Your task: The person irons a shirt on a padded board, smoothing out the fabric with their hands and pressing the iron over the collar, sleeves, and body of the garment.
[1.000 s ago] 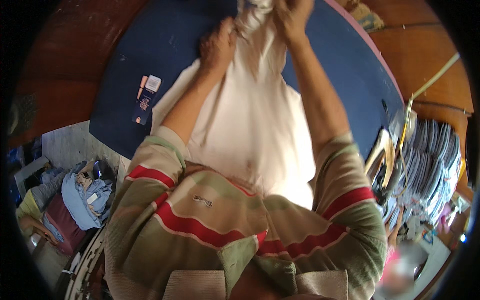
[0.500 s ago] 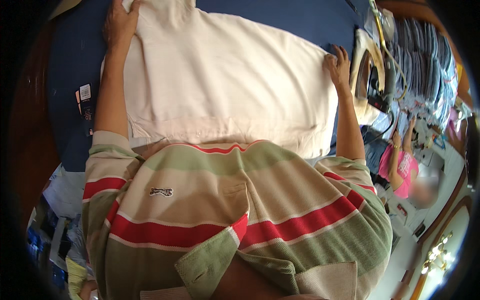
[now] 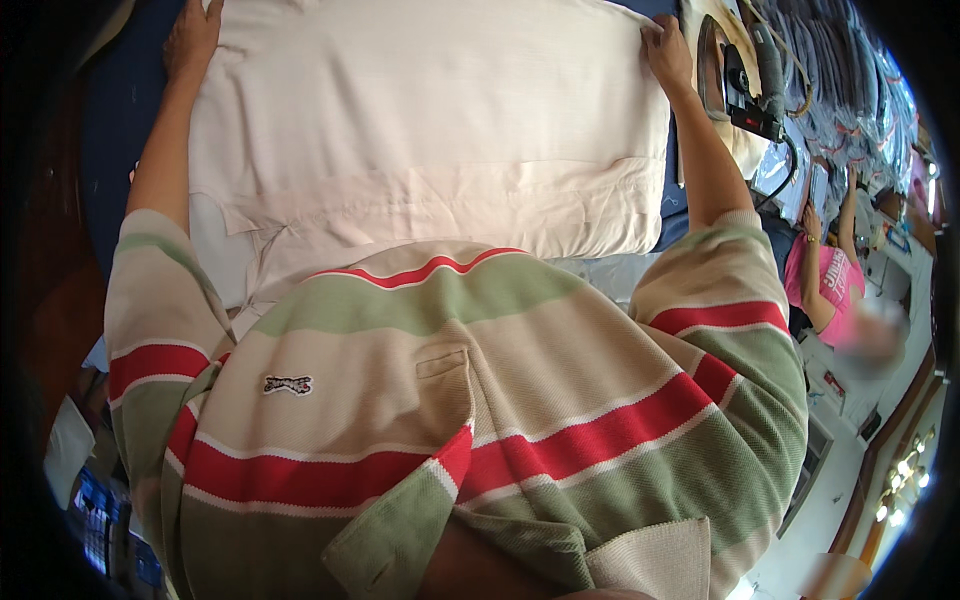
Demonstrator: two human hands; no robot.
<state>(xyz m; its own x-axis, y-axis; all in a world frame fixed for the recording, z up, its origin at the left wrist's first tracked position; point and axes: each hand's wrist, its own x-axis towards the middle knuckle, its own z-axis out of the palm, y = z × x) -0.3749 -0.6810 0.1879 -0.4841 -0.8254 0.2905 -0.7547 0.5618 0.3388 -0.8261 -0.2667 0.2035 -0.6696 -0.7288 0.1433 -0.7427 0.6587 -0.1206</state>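
A cream garment (image 3: 430, 110) lies spread over a navy-covered board in front of me, its near hem with a gathered band close to my body. At the far left, my left hand (image 3: 192, 42) grips the garment's edge, its fingertips partly cut off by the top of the view. My right hand (image 3: 669, 52) pinches the far right edge between thumb and curled fingers. Soft creases run across the cloth between the two hands. Just right of my right hand, a steam iron (image 3: 740, 85) rests tilted on a pale cloth pad.
The navy board cover (image 3: 120, 130) shows along the left. A black cord (image 3: 790, 165) hangs from the iron. Folded blue garments in clear plastic (image 3: 850, 80) are stacked at the right. A person in a pink top (image 3: 835, 285) works beyond them.
The garment has come nearer my body and lies flatter and squarer. My hands have moved outward and farther up in the view. The right fingers, spread before, have closed on the edge.
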